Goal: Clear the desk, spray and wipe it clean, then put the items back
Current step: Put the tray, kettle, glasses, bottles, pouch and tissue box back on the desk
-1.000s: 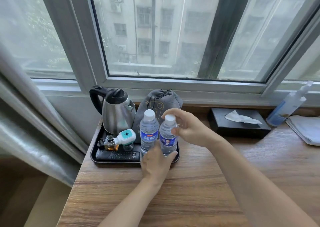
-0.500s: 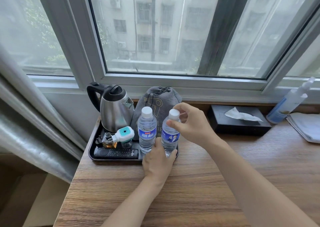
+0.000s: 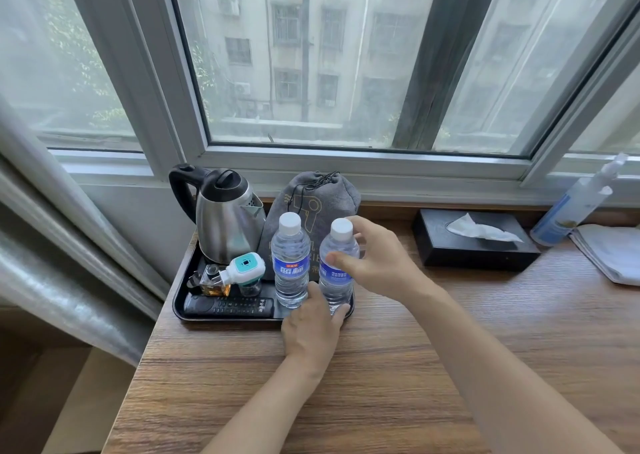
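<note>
The desk [image 3: 381, 384] looks wiped already; I'd say the items are going back. The right hand [image 3: 377, 263] loosely wraps the right water bottle [image 3: 335, 270] on the black tray [image 3: 178, 301], while the left hand [image 3: 311, 329] lies flat at the tray's front edge. Next: let go without tipping it against the other bottle [image 3: 290, 263], kettle [image 3: 225, 218] and grey pouch [image 3: 311, 200] crowding close.

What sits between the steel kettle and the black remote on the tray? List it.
In the head view, a small amber perfume bottle and a white-and-teal plug-in device lie between the steel kettle and the black remote.
</note>
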The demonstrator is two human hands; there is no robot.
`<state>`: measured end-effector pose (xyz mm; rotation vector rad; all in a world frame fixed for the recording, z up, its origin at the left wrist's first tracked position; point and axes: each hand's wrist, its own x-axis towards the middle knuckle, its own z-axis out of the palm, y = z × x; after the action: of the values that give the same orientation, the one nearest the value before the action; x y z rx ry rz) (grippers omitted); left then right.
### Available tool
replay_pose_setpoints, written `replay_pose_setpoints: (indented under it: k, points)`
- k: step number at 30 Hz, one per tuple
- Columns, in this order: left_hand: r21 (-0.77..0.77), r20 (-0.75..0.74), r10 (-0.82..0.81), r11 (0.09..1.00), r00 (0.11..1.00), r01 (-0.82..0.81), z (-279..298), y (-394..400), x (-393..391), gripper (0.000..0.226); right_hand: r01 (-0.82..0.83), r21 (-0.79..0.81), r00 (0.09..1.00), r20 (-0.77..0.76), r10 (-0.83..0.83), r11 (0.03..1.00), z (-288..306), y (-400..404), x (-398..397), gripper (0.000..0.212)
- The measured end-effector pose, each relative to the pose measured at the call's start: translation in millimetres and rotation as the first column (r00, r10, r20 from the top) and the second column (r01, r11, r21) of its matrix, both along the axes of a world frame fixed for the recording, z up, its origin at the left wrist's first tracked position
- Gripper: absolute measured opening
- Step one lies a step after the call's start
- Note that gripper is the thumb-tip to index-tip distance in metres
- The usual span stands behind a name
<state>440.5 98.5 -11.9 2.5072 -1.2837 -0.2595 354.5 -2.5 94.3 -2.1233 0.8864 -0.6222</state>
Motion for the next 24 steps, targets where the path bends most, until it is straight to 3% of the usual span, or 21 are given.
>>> replay_pose_setpoints:
  k: [3,6,8,10,14,19,24]
  points:
    - [-0.042,0.059,-0.056,0.997,0.997,0.058,-1,11,7,0.043,-0.043,0.057,0.999,-0.001,0.043,0.997,1,-5,-2,0.038]
    - [-0.449,0.034,-0.066,0.89,0.997,0.074,-13,32,22,0.028,-0.11,0.136,0.994,0.022,0.108,0.984,3,-7,-5,0.041]
    - [-0.603,-0.107,-0.003,0.795,0.994,-0.063,-16,42,34,0.041,-0.134,0.135,0.991,0.012,0.134,0.982,6,-8,-7,0.04]
    - [-0.605,-0.163,0.061,0.783,0.985,-0.148,-16,43,48,0.06,-0.11,0.122,0.993,-0.018,0.113,0.986,7,-9,-7,0.042]
    - [-0.421,-0.252,0.046,0.894,0.966,-0.153,-12,29,68,0.092,-0.115,0.153,0.993,-0.017,0.119,0.982,8,-9,-7,0.053]
    - [-0.429,-0.329,-0.041,0.897,0.943,-0.111,-20,21,78,0.063,-0.156,0.253,0.986,0.092,0.137,0.955,4,-6,-9,0.056]
    - [-0.405,-0.361,-0.066,0.91,0.93,-0.093,-27,18,84,0.054,0.031,0.228,0.999,0.011,-0.034,0.973,-38,18,-15,0.065]
